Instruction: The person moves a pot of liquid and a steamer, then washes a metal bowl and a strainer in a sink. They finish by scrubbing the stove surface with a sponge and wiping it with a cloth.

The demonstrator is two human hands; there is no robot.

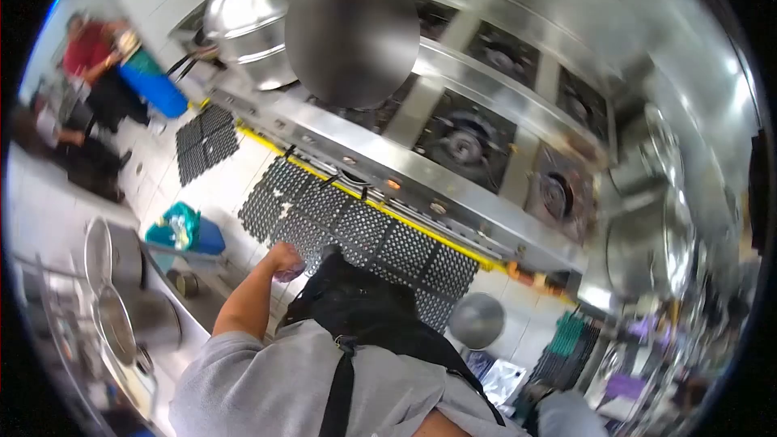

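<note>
My left hand [283, 257] hangs at my left side, above the floor mat, with its fingers closed. A small purplish thing [290, 273] shows under the fingers; it is too blurred to tell its kind. My right hand is out of view, and only part of the right arm [441, 424] shows at the bottom edge. In front of me stands a steel stove [388, 158] with several black burners [464, 144]. A black perforated mat [340, 222] lies along its front.
Steel pots [158, 320] stand on the left counter, near a blue bin with a green liner [174, 226]. Two people [89, 73] are at the far left. A large domed pot [251, 20] sits at the stove's left. On the right floor rests a round metal bowl [476, 320].
</note>
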